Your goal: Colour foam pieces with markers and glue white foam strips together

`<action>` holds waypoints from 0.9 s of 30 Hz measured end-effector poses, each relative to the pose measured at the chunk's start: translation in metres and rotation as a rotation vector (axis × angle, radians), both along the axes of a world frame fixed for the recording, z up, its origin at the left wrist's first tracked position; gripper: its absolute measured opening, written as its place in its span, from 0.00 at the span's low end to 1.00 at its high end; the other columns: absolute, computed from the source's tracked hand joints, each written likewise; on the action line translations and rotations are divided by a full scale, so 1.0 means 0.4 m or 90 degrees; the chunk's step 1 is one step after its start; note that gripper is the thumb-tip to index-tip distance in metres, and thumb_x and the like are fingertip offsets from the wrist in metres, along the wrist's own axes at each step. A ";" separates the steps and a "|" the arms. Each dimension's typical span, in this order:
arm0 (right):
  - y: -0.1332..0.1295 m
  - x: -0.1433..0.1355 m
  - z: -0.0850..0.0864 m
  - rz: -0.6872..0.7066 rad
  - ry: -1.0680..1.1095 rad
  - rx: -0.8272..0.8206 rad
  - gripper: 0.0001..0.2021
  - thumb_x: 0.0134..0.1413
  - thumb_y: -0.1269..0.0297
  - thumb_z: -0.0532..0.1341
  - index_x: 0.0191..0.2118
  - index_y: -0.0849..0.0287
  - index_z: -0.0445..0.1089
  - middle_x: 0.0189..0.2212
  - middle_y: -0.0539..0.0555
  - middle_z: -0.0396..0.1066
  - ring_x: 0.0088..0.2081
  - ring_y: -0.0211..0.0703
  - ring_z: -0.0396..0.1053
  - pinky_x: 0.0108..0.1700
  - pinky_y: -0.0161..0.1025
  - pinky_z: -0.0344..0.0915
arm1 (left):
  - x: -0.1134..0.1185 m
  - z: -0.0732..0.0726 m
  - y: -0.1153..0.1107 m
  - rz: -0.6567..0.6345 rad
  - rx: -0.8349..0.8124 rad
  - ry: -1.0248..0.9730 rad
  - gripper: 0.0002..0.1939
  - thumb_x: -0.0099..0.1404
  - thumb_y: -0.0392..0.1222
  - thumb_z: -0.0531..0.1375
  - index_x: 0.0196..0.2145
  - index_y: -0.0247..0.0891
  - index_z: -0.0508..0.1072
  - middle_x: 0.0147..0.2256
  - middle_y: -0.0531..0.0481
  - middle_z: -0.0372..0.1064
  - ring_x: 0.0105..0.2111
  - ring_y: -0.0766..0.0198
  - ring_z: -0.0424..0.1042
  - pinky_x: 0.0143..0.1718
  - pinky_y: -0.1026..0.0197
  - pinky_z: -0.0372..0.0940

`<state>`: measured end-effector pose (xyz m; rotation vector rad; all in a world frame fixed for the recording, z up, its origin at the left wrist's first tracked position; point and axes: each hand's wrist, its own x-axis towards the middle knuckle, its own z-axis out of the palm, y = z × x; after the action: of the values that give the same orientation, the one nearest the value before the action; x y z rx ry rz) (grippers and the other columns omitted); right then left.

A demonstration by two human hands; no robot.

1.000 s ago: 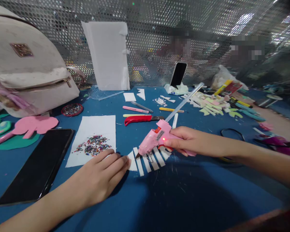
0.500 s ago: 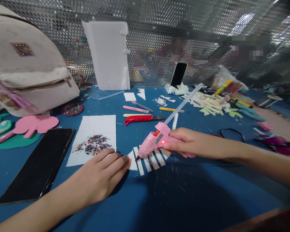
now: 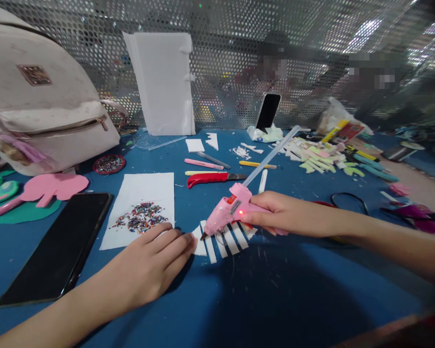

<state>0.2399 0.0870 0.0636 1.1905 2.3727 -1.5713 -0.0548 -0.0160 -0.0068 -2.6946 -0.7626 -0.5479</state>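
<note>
My right hand is wrapped round a pink hot glue gun, with a clear glue stick jutting from its back. A red light glows on its side. Its dark nozzle tip points down at a white cut piece, close to its right edge; contact cannot be made out. My left hand rests on the table, fingers closed together, their tips gripping the left end of that piece. Several white strips lie in a row to its right, partly hidden by the glue gun.
A white sheet bears loose colourful beads. Beyond the glue gun lie a red-handled knife and several pens. At left are a black phone, pink foam cutout and backpack; foam scraps are piled at right.
My right hand has shifted the glue gun slightly left, its nozzle moving over the edge of the leftmost white piece. My left hand has stayed in place.
</note>
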 end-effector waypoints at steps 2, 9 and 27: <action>0.002 -0.001 -0.003 0.000 0.005 0.002 0.24 0.64 0.41 0.57 0.32 0.60 0.65 0.24 0.46 0.59 0.22 0.31 0.58 0.23 0.31 0.55 | 0.000 0.000 0.000 -0.003 0.001 0.001 0.17 0.76 0.29 0.47 0.51 0.27 0.73 0.46 0.42 0.75 0.43 0.55 0.69 0.49 0.51 0.62; 0.009 -0.001 -0.007 0.008 0.009 0.012 0.23 0.65 0.42 0.57 0.31 0.60 0.65 0.23 0.46 0.59 0.22 0.32 0.58 0.24 0.31 0.55 | 0.000 -0.001 -0.001 0.002 0.008 0.002 0.16 0.75 0.28 0.48 0.51 0.28 0.72 0.46 0.42 0.75 0.44 0.56 0.70 0.50 0.51 0.62; 0.003 0.003 0.031 0.022 -0.014 0.063 0.26 0.64 0.41 0.56 0.33 0.63 0.70 0.20 0.46 0.58 0.21 0.33 0.57 0.25 0.33 0.53 | -0.003 -0.005 0.000 0.001 0.009 0.025 0.16 0.75 0.28 0.48 0.53 0.26 0.71 0.44 0.41 0.75 0.43 0.55 0.70 0.50 0.50 0.62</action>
<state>0.2410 0.0881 0.0759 1.1699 2.4701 -1.4385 -0.0562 -0.0161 -0.0089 -2.6825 -0.7482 -0.4967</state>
